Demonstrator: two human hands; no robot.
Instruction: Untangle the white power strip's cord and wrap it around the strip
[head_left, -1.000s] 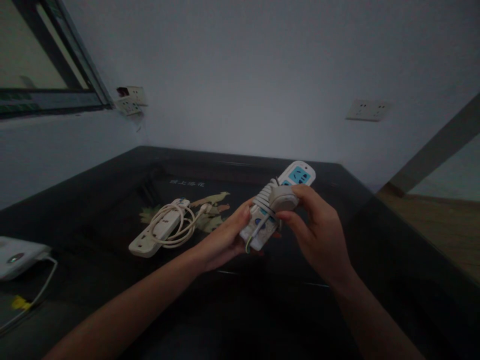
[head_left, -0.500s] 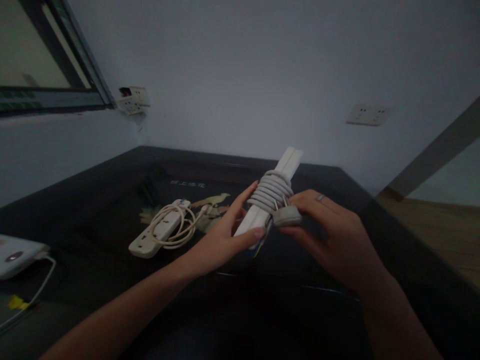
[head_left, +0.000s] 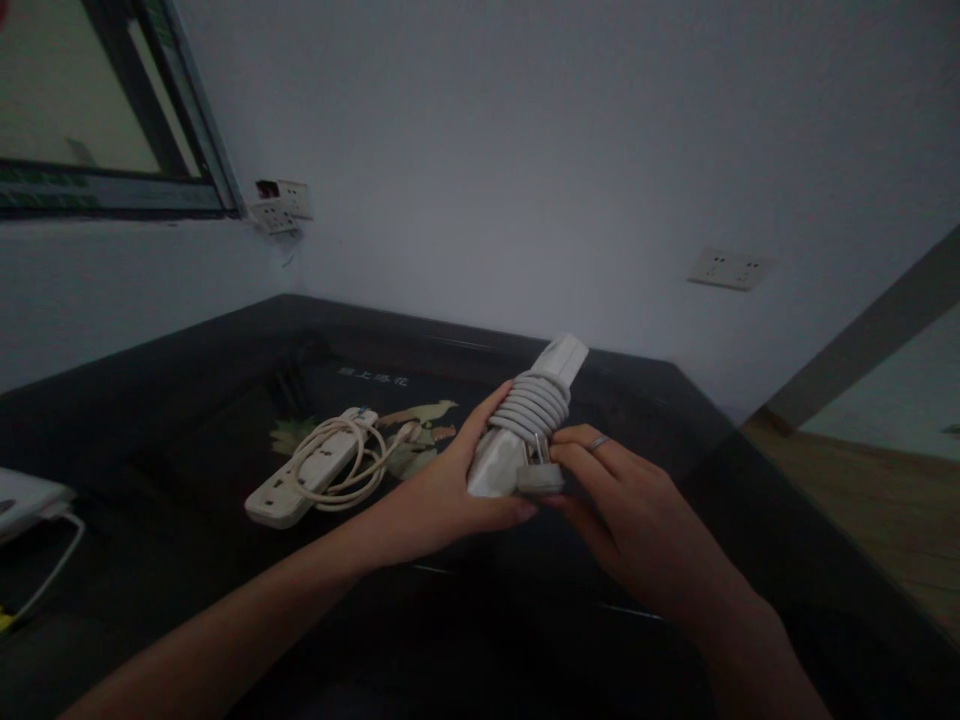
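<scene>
Tilted above the dark tabletop is a white power strip (head_left: 501,462) with its grey cord (head_left: 530,405) wound round the middle in several tight turns. My left hand (head_left: 457,480) grips the near end of the strip, thumb below and fingers behind it. At the loose end of the cord, a grey plug (head_left: 540,478) with metal prongs lies against the strip's side. My right hand (head_left: 630,500), a ring on one finger, pinches the plug between thumb and fingers.
Left of my hands, a second white power strip (head_left: 322,465) lies on the black table (head_left: 360,610) with a cream cord looped over it. A white device (head_left: 34,503) with a cable sits at the left edge. Wall sockets (head_left: 729,268) are on the wall behind.
The power strip has turned so that more of its side faces me, and it sits slightly lower. My right hand has brought the plug down and left, closer against the strip.
</scene>
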